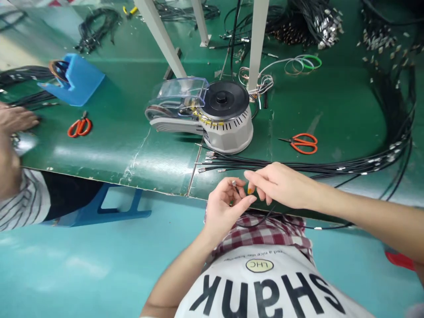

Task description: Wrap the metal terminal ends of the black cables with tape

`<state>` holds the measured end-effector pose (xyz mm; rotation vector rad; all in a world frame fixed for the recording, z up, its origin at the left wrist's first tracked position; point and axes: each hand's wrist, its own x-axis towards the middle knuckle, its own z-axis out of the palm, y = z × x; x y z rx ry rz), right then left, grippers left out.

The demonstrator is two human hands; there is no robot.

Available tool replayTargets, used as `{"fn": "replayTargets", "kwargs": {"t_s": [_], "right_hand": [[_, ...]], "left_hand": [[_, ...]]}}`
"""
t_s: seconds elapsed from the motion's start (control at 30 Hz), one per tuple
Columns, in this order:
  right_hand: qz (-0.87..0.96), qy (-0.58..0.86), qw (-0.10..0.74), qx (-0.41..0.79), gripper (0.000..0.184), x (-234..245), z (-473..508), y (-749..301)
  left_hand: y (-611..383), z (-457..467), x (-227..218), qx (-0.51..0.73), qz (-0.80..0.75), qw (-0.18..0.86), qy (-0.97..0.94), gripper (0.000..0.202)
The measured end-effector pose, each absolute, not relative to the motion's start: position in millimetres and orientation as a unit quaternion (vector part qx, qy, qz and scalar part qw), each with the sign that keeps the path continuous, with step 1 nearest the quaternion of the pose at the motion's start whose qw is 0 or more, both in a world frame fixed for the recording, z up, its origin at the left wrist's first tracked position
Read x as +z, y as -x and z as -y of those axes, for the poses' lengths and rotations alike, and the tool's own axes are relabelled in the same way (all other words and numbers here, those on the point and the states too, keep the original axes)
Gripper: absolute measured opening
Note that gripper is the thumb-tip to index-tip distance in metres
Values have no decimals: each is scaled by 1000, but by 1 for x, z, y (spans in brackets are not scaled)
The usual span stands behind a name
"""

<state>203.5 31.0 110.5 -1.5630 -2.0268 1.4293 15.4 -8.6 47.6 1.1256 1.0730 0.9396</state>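
Fig. 1: My left hand [225,212] pinches a small metal terminal [233,182] on a black wire [237,190]; my right hand [278,185], half open just beside it, appears empty.

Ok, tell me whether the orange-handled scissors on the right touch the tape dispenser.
Apart. The head view shows the orange-handled scissors lying to the right of the automatic tape dispenser, with bare green mat plainly between them.
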Motion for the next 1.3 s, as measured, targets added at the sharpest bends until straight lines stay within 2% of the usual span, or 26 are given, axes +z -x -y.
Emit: {"fn": "replayTargets", "kwargs": {"t_s": [0.13,0.27,0.43,0.57,0.73,0.9,1.1,1.3], "right_hand": [[723,526,105,435,63,108,-29,-202],[719,529,113,437,61,102,-29,-204],[620,532,146,558,61,85,-30,-209],[554,509,222,620,60,65,-26,-209],[551,511,308,584,41,55,-14,-202],[565,504,319,570,43,57,-4,-191],[574,525,373,506,19,52,-4,-189],[617,537,374,437,18,53,-4,-194]], "left_hand": [[-18,10,48,405,-488,570,-523,18],[-19,7,48,407,-483,605,-485,18],[-19,3,42,407,-461,678,-404,21],[-20,0,36,431,-463,678,-374,21],[-21,-1,36,444,-471,676,-350,24],[-21,0,38,452,-470,679,-339,22],[-20,0,34,468,-446,681,-345,18],[-20,1,34,464,-437,685,-353,15]]}}
